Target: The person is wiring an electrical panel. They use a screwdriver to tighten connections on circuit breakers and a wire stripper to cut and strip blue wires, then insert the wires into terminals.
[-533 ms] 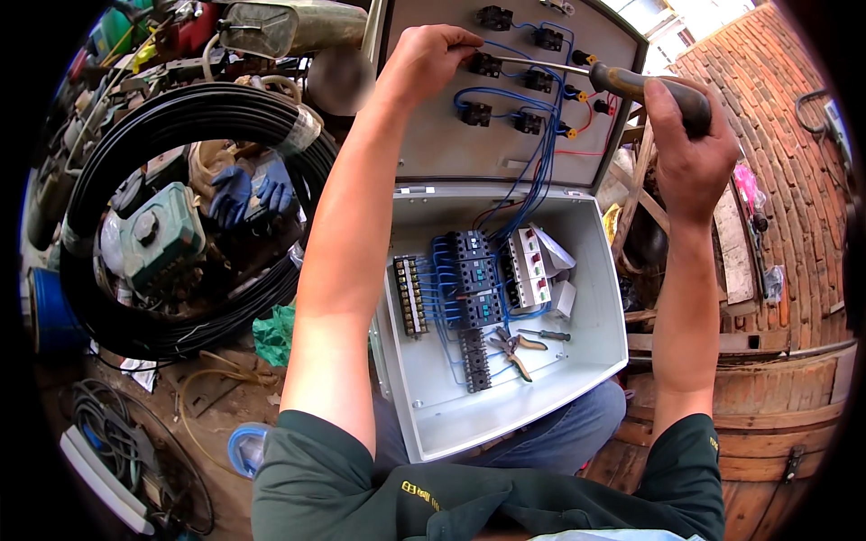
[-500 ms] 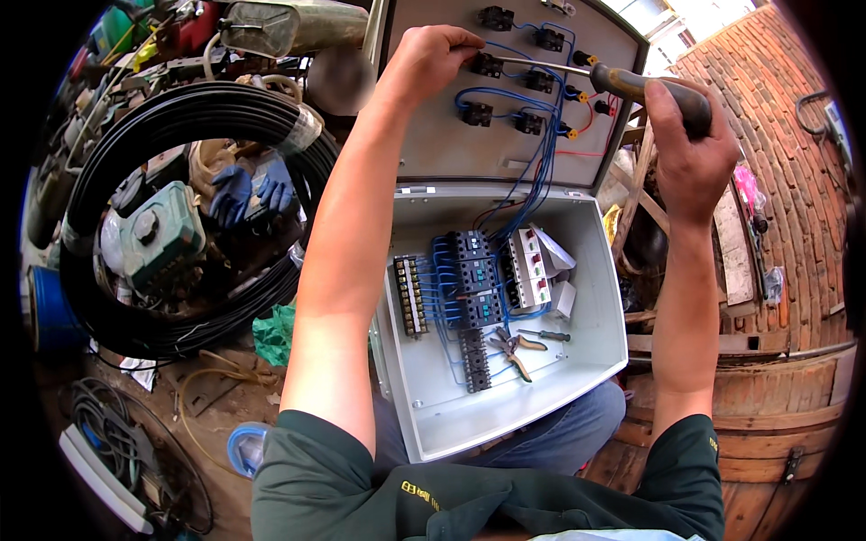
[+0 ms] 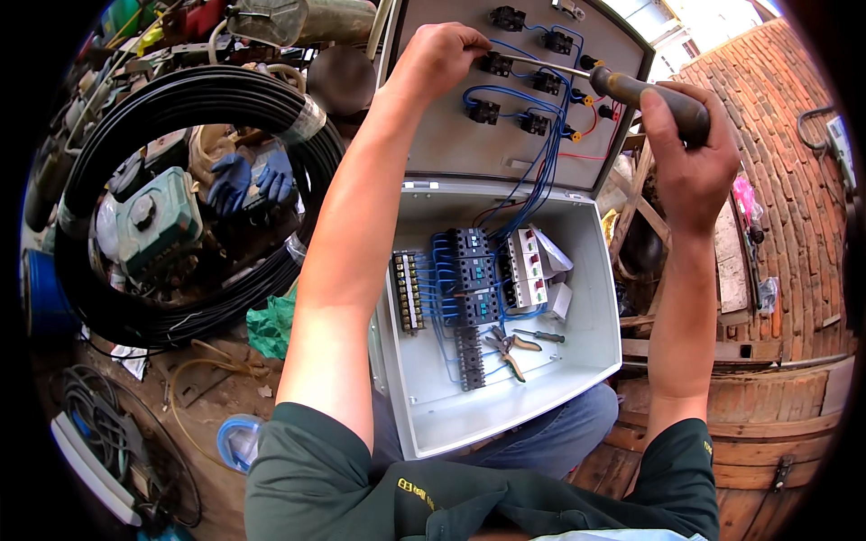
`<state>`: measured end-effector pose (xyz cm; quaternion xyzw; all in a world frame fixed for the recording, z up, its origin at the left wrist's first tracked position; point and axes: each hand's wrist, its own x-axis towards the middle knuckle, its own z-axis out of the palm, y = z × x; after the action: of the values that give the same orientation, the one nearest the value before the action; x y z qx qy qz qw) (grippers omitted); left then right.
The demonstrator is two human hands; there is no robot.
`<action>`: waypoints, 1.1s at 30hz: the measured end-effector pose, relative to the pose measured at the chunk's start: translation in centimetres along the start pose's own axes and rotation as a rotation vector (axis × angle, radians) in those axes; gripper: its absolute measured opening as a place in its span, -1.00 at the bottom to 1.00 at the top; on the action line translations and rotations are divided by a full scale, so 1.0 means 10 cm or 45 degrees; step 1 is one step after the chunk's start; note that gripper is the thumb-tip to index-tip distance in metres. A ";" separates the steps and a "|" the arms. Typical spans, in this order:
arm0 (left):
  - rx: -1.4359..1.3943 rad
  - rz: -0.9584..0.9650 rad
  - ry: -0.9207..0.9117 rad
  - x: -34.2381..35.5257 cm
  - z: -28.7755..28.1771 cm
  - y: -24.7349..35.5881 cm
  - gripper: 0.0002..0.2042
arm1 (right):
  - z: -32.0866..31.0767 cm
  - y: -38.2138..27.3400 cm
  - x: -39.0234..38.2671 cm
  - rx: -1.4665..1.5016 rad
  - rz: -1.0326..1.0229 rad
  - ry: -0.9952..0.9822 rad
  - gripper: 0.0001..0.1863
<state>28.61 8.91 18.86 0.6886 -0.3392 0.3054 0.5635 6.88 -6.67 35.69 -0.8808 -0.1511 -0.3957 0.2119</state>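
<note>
My right hand [image 3: 690, 149] is wrapped around the dark handle of a screwdriver [image 3: 663, 101]. Its long shaft runs left across the raised door [image 3: 451, 149] of a grey electrical box, with the tip at a black switch block [image 3: 495, 64]. Beside that block my left hand [image 3: 439, 59] pinches what looks like the end of a blue wire [image 3: 510, 47]; the fingers partly hide it. Several more black blocks, joined by blue wires, sit on the door. Below, the open box [image 3: 428, 433] holds black contactors [image 3: 475, 270], a terminal strip [image 3: 408, 290] and white breakers [image 3: 528, 266].
Pliers [image 3: 510, 350] and a small screwdriver [image 3: 539, 335] lie in the box, which rests on my lap. To the left are a big coil of black cable [image 3: 95, 298], blue gloves [image 3: 231, 180] and a roll of tape [image 3: 225, 442]. Wooden boards and bricks [image 3: 767, 117] lie right.
The view has shifted slightly. Both hands keep nearly the same place at the door, the left still pinching beside the block and the right still gripping the screwdriver.
</note>
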 end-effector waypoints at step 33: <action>0.237 0.151 0.291 -0.17 0.28 0.02 -0.86 | 0.02 -0.19 -0.09 -0.229 -0.281 -0.217 -0.71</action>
<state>27.51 6.32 17.11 0.6774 -0.2832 0.4447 0.5130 5.59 -5.03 35.38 -0.9045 -0.2285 -0.3524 0.0740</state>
